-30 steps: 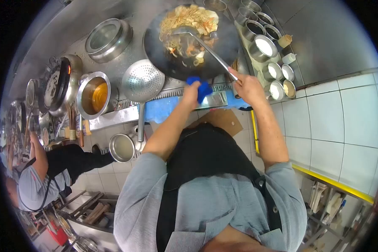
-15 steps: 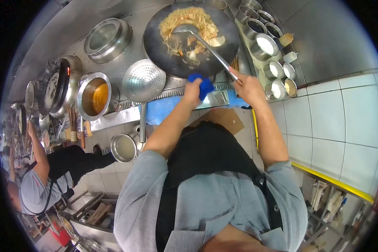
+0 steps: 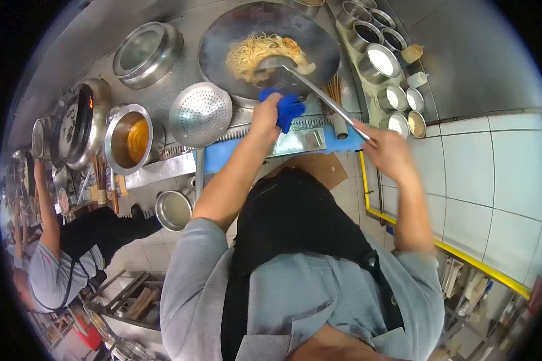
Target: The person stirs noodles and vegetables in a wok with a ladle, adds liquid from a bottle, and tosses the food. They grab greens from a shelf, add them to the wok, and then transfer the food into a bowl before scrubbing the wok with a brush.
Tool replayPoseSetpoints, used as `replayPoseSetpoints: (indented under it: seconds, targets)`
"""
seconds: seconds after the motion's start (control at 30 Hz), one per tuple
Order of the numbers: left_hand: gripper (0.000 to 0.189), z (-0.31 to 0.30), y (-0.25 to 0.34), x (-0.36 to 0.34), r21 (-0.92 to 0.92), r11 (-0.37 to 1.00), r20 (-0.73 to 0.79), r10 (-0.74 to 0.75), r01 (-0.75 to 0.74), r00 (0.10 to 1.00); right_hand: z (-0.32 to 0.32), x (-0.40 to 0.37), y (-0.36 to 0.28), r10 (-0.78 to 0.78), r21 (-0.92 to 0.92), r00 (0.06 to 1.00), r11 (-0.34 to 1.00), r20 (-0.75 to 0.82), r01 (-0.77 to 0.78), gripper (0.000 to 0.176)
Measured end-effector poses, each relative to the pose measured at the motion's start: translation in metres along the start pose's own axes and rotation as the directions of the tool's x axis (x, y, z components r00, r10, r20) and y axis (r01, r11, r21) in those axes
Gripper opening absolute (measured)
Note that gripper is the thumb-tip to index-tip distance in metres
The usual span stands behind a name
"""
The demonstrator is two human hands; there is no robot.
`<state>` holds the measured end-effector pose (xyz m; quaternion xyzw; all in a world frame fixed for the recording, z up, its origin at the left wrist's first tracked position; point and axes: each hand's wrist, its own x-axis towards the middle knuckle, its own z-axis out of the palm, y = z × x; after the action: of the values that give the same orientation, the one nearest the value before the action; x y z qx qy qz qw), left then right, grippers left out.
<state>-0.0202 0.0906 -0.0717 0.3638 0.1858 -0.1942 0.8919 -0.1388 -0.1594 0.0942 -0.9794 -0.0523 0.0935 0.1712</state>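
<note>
A dark wok holds a heap of noodles with some lighter pieces among them. My left hand is closed on a blue cloth at the wok's near edge; the part of the wok under the cloth is hidden. In my right hand is the long handle of a metal wok ladle, fingers wrapped round its end. The ladle's bowl rests against the near side of the noodles. Just left of that handle a bamboo brush lies by the wok.
Left of the wok are a perforated skimmer, a pot of amber liquid and a lidded pot. Seasoning tins and squeeze bottles line the right side. A co-worker stands far left by another wok.
My right hand has drawn back toward me and right with the ladle. The noodles, spread along the far side before, now sit gathered in the middle. More of the bamboo brush shows.
</note>
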Motion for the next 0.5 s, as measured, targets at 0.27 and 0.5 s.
replayPoseSetpoints:
  seconds: [0.27, 0.5]
  targets:
    - [0.026, -0.031, -0.057, -0.030, 0.277, 0.961, -0.118, 0.016, 0.017, 0.993, 0.035, 0.020, 0.009, -0.013, 0.127, 0.977, 0.991, -0.215, 0.041, 0.055]
    - [0.018, -0.023, -0.004, 0.043, -0.015, 0.999, -0.003, 0.052, -0.052, 0.999, 0.051, 0.028, 0.008, -0.019, -0.003, 0.993, 1.000, -0.120, 0.019, 0.056]
